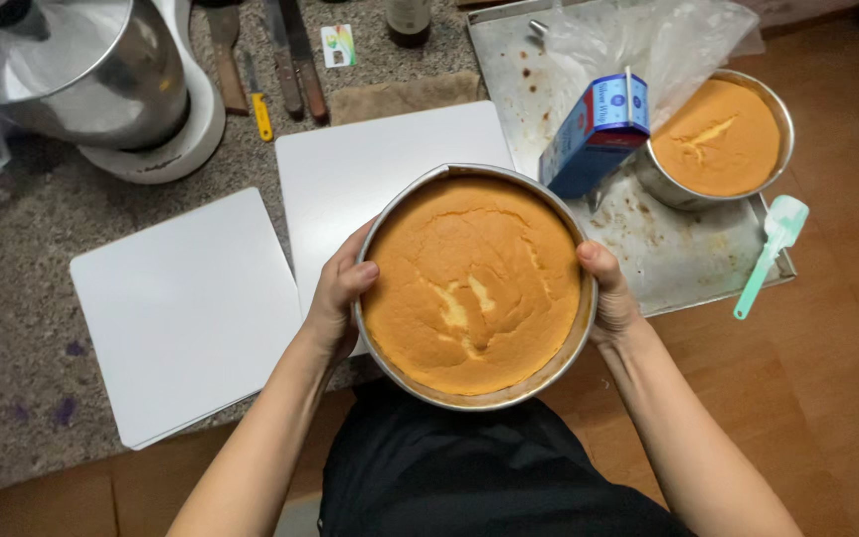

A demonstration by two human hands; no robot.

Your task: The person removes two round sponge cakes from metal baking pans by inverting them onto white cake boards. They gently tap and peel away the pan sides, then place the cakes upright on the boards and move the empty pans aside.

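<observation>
1. A speckled stone countertop (32, 249) was seen across the upper left of the view, with a wooden floor (827, 378) to the right and below.
2. A stained metal baking tray (509, 70) was laid at the upper right, overhanging the counter edge.
3. Two white square boards were laid flat on the counter: the left board (186, 313) near the front edge, the rear board (380, 164) partly hidden beneath the held pan.
4. A steel bowl on a white mixer base (101, 70) was placed at the upper left.
5. The round metal cake pan (549, 363) was held above the counter edge and in front of the body, over the corner of the rear board. It was filled by a golden-brown sponge cake (474, 283), domed and cracked near the centre.
6. A smaller round pan with cake (718, 139) was set on the tray, touched by a blue carton (594, 134) and a clear plastic bag (648, 35).
7. The left hand (335, 298) was pressed against the pan's left wall, thumb hooked over the rim.
8. The right hand (608, 293) was pressed against the right wall, thumb on the rim.
9. A mint-green spatula (773, 249) was laid across the tray's right corner.
10. Knives (295, 60) were laid at the top.
</observation>
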